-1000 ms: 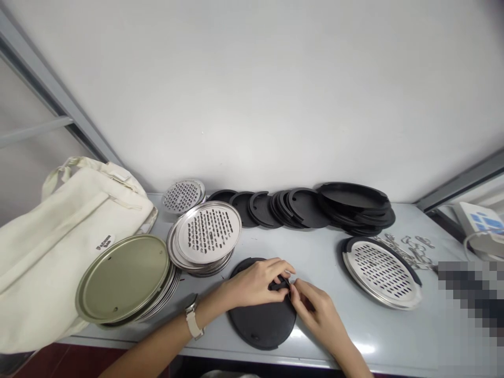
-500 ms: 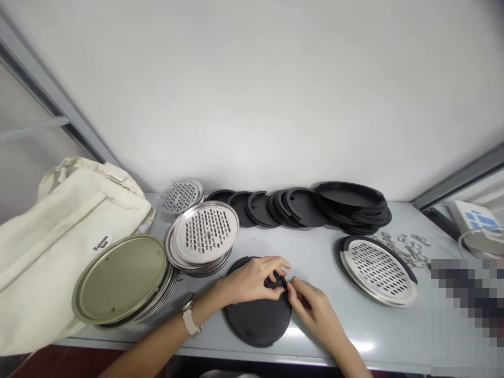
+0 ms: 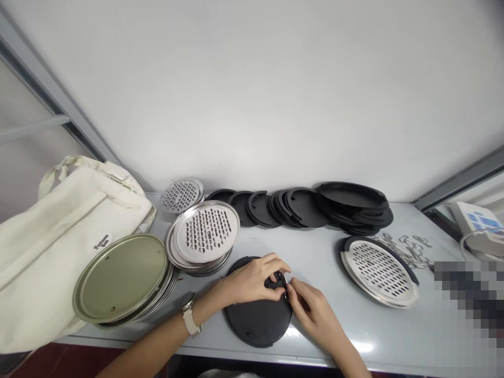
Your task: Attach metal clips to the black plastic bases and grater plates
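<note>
Head camera view, looking down: two bare hands are meeting over a black disc (image 3: pixel 258 324) that is lying on the grey table (image 3: pixel 307 247), close to the person. The left hand (image 3: pixel 254 279) is gripping a small black piece (image 3: pixel 271 284) between its thumb and curled fingers, which are hiding its full shape. The right hand (image 3: pixel 313 307) is pinching a silver metal clip (image 3: pixel 285 279) between thumb and forefinger, seemingly against that piece. Loose silver links (image 3: pixel 414 251) are lying well off to the right. For good control, the left grip should probably be bracing the black piece firmly while the right fingertips are guiding the clip gently, without forcing it.
</note>
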`<action>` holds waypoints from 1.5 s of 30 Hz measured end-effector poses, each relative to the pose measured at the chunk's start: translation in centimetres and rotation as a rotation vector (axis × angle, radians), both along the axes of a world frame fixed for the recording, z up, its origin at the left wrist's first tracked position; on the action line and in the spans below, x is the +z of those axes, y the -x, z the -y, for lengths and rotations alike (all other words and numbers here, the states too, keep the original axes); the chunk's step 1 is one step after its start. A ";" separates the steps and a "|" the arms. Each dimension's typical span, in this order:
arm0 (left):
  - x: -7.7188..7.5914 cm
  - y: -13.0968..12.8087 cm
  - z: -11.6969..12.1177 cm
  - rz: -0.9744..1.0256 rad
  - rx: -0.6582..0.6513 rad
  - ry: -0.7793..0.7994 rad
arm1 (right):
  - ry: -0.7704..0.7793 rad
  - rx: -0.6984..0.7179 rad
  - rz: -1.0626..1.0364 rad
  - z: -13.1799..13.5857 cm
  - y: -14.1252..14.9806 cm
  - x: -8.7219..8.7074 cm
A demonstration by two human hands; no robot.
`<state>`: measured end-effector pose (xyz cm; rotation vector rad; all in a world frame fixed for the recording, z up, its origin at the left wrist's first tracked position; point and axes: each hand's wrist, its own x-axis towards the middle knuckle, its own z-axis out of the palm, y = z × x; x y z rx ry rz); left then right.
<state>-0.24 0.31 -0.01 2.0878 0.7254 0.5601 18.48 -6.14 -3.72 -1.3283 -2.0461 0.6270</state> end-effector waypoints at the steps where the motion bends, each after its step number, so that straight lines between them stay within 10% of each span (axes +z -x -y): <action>1: 0.0 0.0 0.0 0.000 -0.001 -0.001 | -0.006 0.002 0.002 0.0 0.0 0.0; 45: -0.1 -0.3 0.1 0.003 -0.015 -0.039 | -0.202 -0.128 -0.012 0.4 -0.3 -0.6</action>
